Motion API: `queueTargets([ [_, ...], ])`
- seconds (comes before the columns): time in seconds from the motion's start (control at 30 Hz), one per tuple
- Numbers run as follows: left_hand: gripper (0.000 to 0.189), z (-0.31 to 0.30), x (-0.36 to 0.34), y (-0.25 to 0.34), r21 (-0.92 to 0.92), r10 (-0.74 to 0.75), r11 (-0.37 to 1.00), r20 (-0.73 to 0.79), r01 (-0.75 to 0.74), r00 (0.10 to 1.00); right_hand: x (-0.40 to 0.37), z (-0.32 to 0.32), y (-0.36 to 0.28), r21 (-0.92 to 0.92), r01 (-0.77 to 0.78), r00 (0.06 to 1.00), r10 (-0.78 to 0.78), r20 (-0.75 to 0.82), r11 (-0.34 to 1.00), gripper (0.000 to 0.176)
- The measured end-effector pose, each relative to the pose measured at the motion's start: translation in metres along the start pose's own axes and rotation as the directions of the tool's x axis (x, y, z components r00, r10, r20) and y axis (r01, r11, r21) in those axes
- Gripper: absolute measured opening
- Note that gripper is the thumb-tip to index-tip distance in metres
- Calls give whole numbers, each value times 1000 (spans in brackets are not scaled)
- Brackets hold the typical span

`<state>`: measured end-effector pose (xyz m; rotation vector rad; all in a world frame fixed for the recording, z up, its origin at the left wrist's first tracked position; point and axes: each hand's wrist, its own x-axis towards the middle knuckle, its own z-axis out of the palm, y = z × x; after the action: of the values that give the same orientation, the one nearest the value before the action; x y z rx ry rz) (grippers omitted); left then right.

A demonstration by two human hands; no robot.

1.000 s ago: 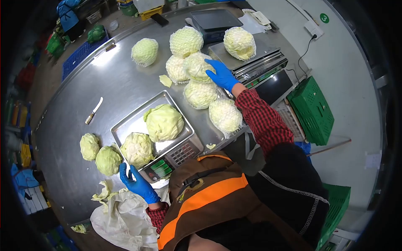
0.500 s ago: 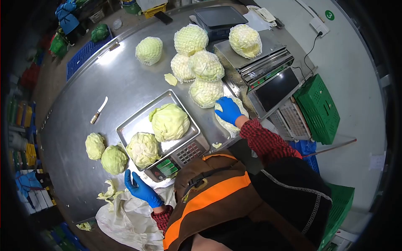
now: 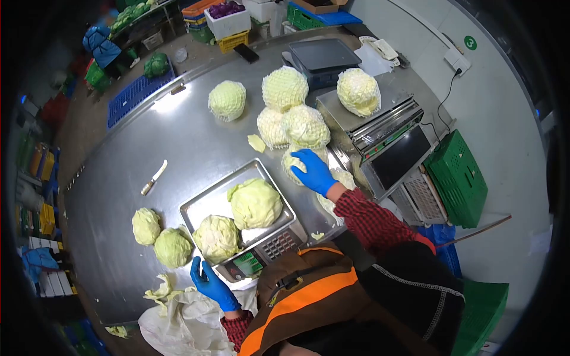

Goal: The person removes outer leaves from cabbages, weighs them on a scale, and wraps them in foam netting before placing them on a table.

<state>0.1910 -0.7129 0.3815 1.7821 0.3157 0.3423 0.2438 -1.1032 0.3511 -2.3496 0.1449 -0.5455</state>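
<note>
My right hand (image 3: 314, 171), in a blue glove, lies over a netted cabbage (image 3: 291, 165) with its fingers spread; it hides much of it. Just below, another netted cabbage (image 3: 332, 199) is partly covered by my wrist and sleeve. My left hand (image 3: 214, 286), also gloved in blue, is raised with fingers apart and nothing in them. It is near the front corner of a scale (image 3: 261, 255), whose metal tray (image 3: 199, 204) bears two bare cabbages (image 3: 255, 203). Two more bare cabbages (image 3: 173, 248) sit left of the tray.
Several netted cabbages (image 3: 306, 126) are grouped farther up the metal table (image 3: 119, 196). One netted cabbage (image 3: 358, 92) rests on a wrapping machine (image 3: 395, 118). A knife (image 3: 154, 177) lies left of the tray. White sacking (image 3: 178, 323) and loose leaves (image 3: 160, 289) are near my left hand.
My right hand has moved from the lower netted cabbage up to the adjacent one. My left hand keeps its place by the scale. The whole view has shifted slightly.
</note>
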Motion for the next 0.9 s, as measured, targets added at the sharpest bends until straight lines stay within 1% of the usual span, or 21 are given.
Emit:
queueTargets([
  [0.03,24,-2,2,-1,-21,-22,1000,-8,22,1000,18,5,-8,-14,1,998,-1,58,1000,41],
  [0.1,24,-8,10,-8,-4,-6,1000,-40,6,999,59,20,-8,91,56,996,-49,-81,994,47],
  [0.17,24,-15,11,-5,16,17,1000,-83,-16,996,97,12,-17,137,108,966,-72,-247,985,50],
  [0.2,23,-17,10,-2,43,45,998,-116,-40,992,112,11,-18,181,99,955,-43,-292,978,50],
  [0.23,22,-21,9,0,121,65,991,-127,-50,990,125,11,-17,231,93,945,-13,-326,969,50],
  [0.3,21,-24,9,-2,91,17,996,-164,-2,986,148,2,-21,130,196,868,-110,-484,972,55],
  [0.33,21,-25,9,-7,79,43,996,-174,-29,984,157,-6,-28,98,231,802,-133,-583,968,57],
  [0.37,20,-29,7,-9,73,65,996,-182,-52,981,165,-10,-27,11,188,759,-139,-636,982,52],
  [0.4,20,-33,5,-5,83,76,995,-197,-60,977,176,-8,-4,226,115,824,34,-565,967,48],
  [0.43,19,-34,3,-1,94,82,994,-206,-63,975,183,5,9,414,5,873,198,-446,910,45],
  [0.47,19,-34,-2,6,66,49,997,-223,-35,974,176,11,-9,503,-42,923,226,-310,863,42],
  [0.5,19,-35,-4,11,32,27,999,-232,-20,972,171,13,-30,577,-99,953,244,-180,810,39],
  [0.53,19,-36,-7,7,23,17,1000,-246,-11,969,169,27,-37,618,-53,979,162,-123,785,41],
  [0.57,19,-38,-10,2,10,12,1000,-253,-9,967,162,39,-57,633,29,989,69,-129,774,43],
  [0.63,19,-40,-19,0,-25,-23,1000,-275,17,961,151,52,-96,555,100,989,-22,-145,826,45],
  [0.7,19,-43,-27,-1,-35,-3,999,-285,-8,959,144,62,-110,537,103,992,-46,-118,837,44],
  [0.77,19,-49,-35,-5,-33,-21,999,-315,11,949,136,75,-120,596,-92,993,29,114,798,41],
  [0.8,19,-54,-38,-8,-28,-31,999,-336,22,941,123,79,-133,621,-18,986,-90,141,783,40],
  [0.87,19,-59,-44,-21,-62,-49,998,-372,28,927,82,77,-167,574,89,947,-247,203,814,41],
  [0.9,19,-63,-48,-26,-81,-61,996,-387,32,920,61,78,-179,456,324,882,-439,171,829,42],
])
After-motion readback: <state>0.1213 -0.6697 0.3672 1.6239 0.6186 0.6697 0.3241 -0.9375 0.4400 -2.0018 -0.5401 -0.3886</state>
